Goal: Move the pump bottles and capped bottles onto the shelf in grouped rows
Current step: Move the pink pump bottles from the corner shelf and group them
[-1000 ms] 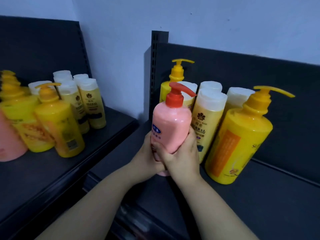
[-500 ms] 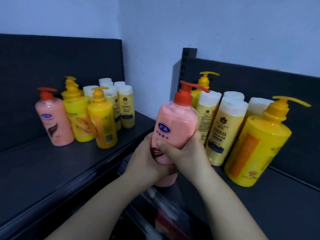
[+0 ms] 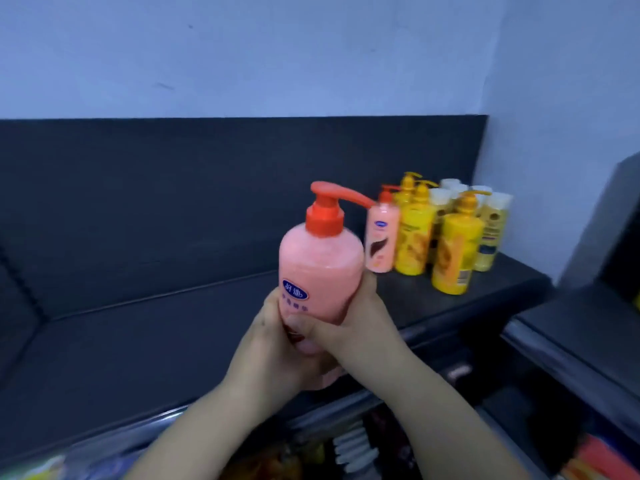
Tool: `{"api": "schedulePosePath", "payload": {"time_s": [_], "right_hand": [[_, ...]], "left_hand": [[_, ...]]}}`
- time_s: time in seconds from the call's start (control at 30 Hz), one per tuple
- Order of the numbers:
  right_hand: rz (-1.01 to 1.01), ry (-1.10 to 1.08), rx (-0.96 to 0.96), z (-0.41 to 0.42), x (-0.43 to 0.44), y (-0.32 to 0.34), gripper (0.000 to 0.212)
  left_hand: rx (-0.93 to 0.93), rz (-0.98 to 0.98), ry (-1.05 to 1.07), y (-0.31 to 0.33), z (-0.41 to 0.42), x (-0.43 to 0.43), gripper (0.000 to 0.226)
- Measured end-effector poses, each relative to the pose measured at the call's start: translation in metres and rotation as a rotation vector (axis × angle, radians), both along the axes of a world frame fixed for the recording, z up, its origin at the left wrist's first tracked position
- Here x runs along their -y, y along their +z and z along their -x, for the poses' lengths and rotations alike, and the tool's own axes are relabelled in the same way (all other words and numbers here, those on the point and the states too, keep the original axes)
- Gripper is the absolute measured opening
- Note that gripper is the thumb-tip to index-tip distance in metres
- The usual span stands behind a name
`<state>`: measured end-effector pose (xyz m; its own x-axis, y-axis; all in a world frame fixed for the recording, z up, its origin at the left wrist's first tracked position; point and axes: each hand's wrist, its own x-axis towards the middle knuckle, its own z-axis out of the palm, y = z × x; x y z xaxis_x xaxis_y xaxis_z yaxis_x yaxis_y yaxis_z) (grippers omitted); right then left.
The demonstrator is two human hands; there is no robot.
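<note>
Fingers of left hand and right hand grasp 1 pink plastic pump bottle, unshelved; yellow and pink bottles stand grouped on black shelf, centre-right.

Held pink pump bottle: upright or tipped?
Upright: pink pump bottle has its red pump on top, left hand and right hand gripping its base.

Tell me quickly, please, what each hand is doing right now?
Left hand: grips the pink pump bottle.
Right hand: grips the same bottle.

Open shelf surface stretches left of the bottle cluster, which crowds the right end by the wall.
</note>
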<state>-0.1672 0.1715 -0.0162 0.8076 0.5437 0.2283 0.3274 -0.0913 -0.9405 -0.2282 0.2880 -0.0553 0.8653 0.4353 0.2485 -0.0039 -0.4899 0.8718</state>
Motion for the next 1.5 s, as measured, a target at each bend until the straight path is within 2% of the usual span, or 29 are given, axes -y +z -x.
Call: {"api": "schedulePosePath", "payload": {"time_s": [0.13, 0.3, 0.47, 0.8, 1.07, 1.3, 1.5], "right_hand": [[-0.01, 0.189, -0.048, 0.057, -0.079, -0.011, 0.079], [0.026, 0.376, -0.078, 0.105, -0.151, -0.021, 0.082], [0.033, 0.486, -0.099, 0.128, -0.196, -0.033, 0.086], [0.139, 0.61, -0.036, 0.099, -0.27, -0.039, 0.073], [0.252, 0.745, 0.004, 0.112, -0.324, -0.053, 0.078], [0.277, 0.668, 0.008, 0.132, -0.374, -0.064, 0.087], [0.265, 0.562, -0.012, 0.18, -0.425, -0.068, 0.089]], "left_hand": [[-0.057, -0.133, 0.206, -0.004, 0.08, -0.068, 0.064], [-0.115, -0.188, 0.401, -0.017, 0.15, -0.122, 0.093], [-0.163, -0.193, 0.519, -0.033, 0.182, -0.153, 0.096], [-0.175, -0.161, 0.566, -0.042, 0.17, -0.214, 0.103], [-0.176, -0.092, 0.692, -0.064, 0.19, -0.254, 0.103], [-0.172, -0.081, 0.593, -0.076, 0.204, -0.314, 0.104], [-0.177, -0.07, 0.493, -0.082, 0.246, -0.379, 0.104]]}}
